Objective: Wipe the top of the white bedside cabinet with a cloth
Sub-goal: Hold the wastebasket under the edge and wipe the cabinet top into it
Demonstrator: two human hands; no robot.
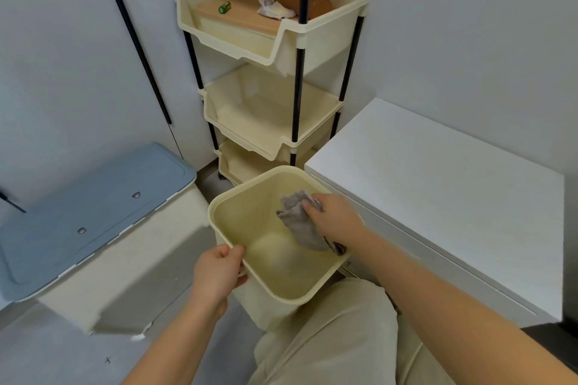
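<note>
My right hand (336,219) is curled round a crumpled grey cloth (298,223), fingers and thumb pinching it at the top so that the rest hangs down inside a cream plastic bin (250,212). My left hand (219,275) grips the bin's near left rim, thumb over the edge and fingers wrapped beneath it, and holds the bin tilted towards me above my knee in beige trousers (328,341). Just beside the bin, on my right, stands the white bedside cabinet (438,197); the cloth is not on its flat top. On my left sits a pale container with a blue lid (93,200). Behind the bin rises a rack of three cream trays on black poles (269,116). Its top tray holds a wooden-lidded box (247,14), with a small green battery (224,7) and a crumpled white scrap (273,8) lying on it.
</note>
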